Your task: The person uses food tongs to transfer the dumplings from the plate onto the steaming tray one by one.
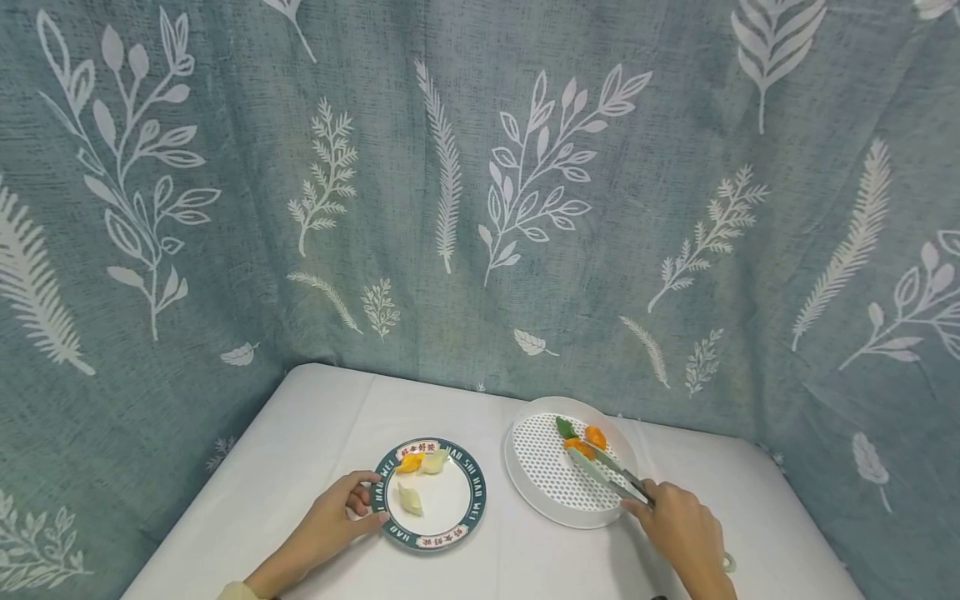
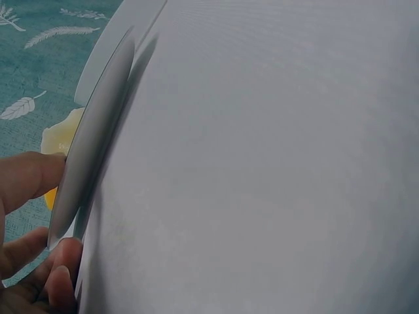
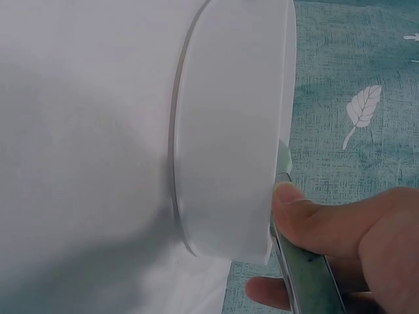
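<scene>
My left hand (image 1: 330, 517) is at the left rim of a round plate (image 1: 476, 492) with a green lettered border. In the left wrist view the thumb and fingers lie on either side of the plate's edge (image 2: 98, 137). On the plate are one yellow dumpling (image 1: 409, 462) and two pale dumplings (image 1: 410, 499). My right hand (image 1: 678, 525) grips pale green tongs (image 1: 600, 475) that reach over the rim of a white perforated basket (image 1: 540, 492). The tong tips are at an orange dumpling (image 1: 576, 447), beside another orange piece (image 1: 596, 437) and a green piece (image 1: 566, 427).
Plate and basket stand side by side on a white-covered table (image 1: 315, 425). A green curtain with a white leaf pattern (image 1: 450, 317) hangs behind it and along its left and right sides. The basket has a raised wall (image 3: 229, 131) all round.
</scene>
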### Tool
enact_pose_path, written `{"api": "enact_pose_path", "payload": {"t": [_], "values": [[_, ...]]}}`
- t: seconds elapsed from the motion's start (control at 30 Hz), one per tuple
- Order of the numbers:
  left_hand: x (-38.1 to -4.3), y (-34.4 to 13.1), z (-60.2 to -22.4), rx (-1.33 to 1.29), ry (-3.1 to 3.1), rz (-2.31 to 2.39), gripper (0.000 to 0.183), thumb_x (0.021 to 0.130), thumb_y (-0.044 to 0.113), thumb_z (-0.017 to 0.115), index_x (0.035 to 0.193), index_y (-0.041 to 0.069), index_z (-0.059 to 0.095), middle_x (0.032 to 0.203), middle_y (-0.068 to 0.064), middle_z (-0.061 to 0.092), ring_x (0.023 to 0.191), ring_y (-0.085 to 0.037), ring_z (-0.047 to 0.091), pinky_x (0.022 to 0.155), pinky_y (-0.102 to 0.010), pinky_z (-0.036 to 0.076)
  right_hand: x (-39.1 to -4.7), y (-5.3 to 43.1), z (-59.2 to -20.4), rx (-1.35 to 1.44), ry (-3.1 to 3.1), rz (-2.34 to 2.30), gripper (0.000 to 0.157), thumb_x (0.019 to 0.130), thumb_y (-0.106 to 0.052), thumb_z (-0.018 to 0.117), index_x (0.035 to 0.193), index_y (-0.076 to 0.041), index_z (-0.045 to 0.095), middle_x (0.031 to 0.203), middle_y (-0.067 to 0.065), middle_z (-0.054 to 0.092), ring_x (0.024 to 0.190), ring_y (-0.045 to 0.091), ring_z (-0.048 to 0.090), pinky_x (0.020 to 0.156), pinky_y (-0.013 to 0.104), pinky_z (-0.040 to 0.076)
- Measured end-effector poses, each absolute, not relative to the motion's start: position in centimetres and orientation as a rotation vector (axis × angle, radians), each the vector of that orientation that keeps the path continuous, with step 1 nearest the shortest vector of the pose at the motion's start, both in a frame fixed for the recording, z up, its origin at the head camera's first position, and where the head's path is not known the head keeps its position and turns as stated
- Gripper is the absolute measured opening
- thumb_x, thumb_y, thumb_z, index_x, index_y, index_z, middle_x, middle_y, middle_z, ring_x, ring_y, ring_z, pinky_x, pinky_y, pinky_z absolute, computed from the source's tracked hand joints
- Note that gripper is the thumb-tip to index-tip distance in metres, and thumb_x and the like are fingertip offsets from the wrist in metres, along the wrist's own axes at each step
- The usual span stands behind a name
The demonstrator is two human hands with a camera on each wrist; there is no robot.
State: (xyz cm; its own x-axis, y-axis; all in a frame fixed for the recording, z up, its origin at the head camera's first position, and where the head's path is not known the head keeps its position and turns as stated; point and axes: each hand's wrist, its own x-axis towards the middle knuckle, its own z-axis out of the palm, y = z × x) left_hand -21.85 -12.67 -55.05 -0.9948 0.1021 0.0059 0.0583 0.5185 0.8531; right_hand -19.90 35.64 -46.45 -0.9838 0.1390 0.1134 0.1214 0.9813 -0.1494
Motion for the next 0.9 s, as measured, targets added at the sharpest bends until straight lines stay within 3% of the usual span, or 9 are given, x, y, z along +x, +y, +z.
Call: {"api": "enact_pose_path", "payload": {"t": [0.23, 0.4, 0.6, 0.73, 0.9], "values": [[-21.8, -12.6, -55.0, 0.14, 2.689, 1.528, 0.06, 0.081, 0.026, 0.089, 0.133, 0.012, 0.061, 0.096, 0.003, 0.056, 0.085, -0.013, 0.053, 0.068, -0.024, 0.047, -19.8, 35.7, -46.6, -0.217, -2.969, 0.248, 0.057, 0.084, -0.042, 0.084, 0.121, -0.001, 0.072, 0.068, 0.0, 0.054, 0.057, 0.02, 0.046, 0.048, 0.038, 0.039], [-21.7, -12.7, -54.9, 0.129, 2.692, 1.524, 0.06, 0.081, 0.027, 0.088, 0.133, 0.011, 0.061, 0.096, 0.003, 0.056, 0.085, -0.013, 0.053, 0.068, -0.024, 0.047, -19.7, 35.9, -46.6, -0.191, -2.898, 0.277, 0.054, 0.084, -0.042, 0.085, 0.12, -0.003, 0.073, 0.07, 0.001, 0.056, 0.056, 0.02, 0.046, 0.046, 0.038, 0.037], [-21.7, -12.6, -54.7, 0.115, 2.684, 1.527, 0.06, 0.082, 0.027, 0.088, 0.133, 0.012, 0.061, 0.095, 0.003, 0.056, 0.085, -0.013, 0.053, 0.068, -0.025, 0.047, -19.2, 35.3, -46.2, -0.153, -2.83, 0.304, 0.056, 0.084, -0.045, 0.084, 0.12, -0.003, 0.074, 0.093, 0.011, 0.073, 0.064, 0.026, 0.064, 0.05, 0.046, 0.048], [-21.7, -12.7, -54.7, 0.121, 2.699, 1.515, 0.061, 0.081, 0.027, 0.088, 0.133, 0.011, 0.061, 0.094, 0.003, 0.056, 0.084, -0.013, 0.053, 0.067, -0.024, 0.046, -18.6, 34.1, -46.2, -0.105, -2.796, 0.322, 0.059, 0.085, -0.045, 0.083, 0.122, 0.0, 0.073, 0.101, 0.015, 0.074, 0.076, 0.035, 0.071, 0.056, 0.05, 0.053], [-21.7, -12.7, -54.7, 0.115, 2.697, 1.514, 0.061, 0.081, 0.028, 0.088, 0.133, 0.012, 0.061, 0.094, 0.003, 0.056, 0.084, -0.013, 0.053, 0.068, -0.024, 0.046, -17.8, 32.1, -46.3, -0.06, -2.785, 0.331, 0.062, 0.085, -0.049, 0.082, 0.122, -0.001, 0.073, 0.103, 0.014, 0.075, 0.076, 0.035, 0.071, 0.056, 0.048, 0.053]]}}
